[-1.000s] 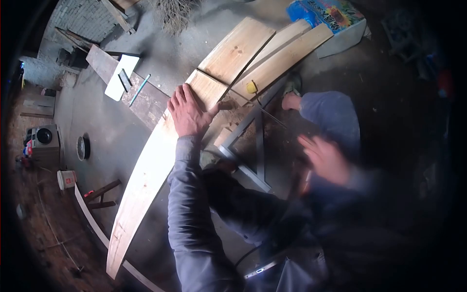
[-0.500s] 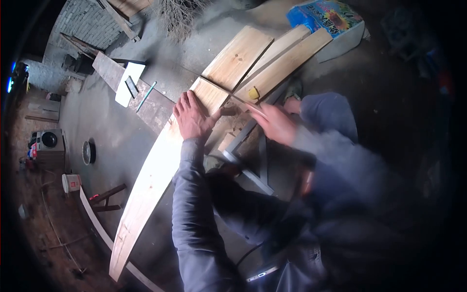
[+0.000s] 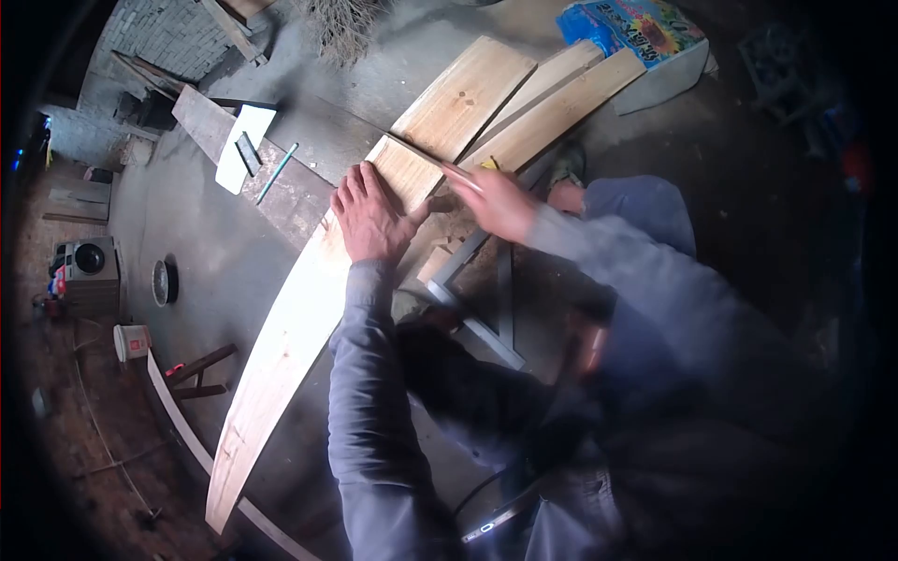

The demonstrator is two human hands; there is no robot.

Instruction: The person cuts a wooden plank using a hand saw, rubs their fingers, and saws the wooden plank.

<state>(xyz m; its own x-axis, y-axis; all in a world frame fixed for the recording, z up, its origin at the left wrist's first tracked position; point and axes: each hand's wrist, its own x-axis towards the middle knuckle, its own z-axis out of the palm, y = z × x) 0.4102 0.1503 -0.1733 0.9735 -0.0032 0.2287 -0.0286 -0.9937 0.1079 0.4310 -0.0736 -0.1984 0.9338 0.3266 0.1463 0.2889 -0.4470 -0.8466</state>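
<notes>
My left hand (image 3: pixel 372 217) lies spread on the near end of a long pale board (image 3: pixel 285 341), fingers apart, thumb over its right edge. The board curves down to the lower left. My right hand (image 3: pixel 496 201) is closed around a thin, slender tool (image 3: pixel 460 173), slightly blurred, at the board's right edge. A narrow dark line crosses the wood from this tool to the upper left, between the long board and a wide knotted board (image 3: pixel 465 98). Just behind my right hand a bit of a yellow object (image 3: pixel 489 163) shows.
Two narrower boards (image 3: pixel 561 109) lie right of the wide one, reaching a colourful bag (image 3: pixel 645 37). A grey metal frame (image 3: pixel 477 327) stands below. On a dark plank (image 3: pixel 299 201) at the left are a white sheet (image 3: pixel 245 150) and a teal stick (image 3: pixel 277 174).
My right hand was blurred and away from the boards at first, then came to their edge with the tool. It has since moved slightly up and left. My left hand has stayed on the board.
</notes>
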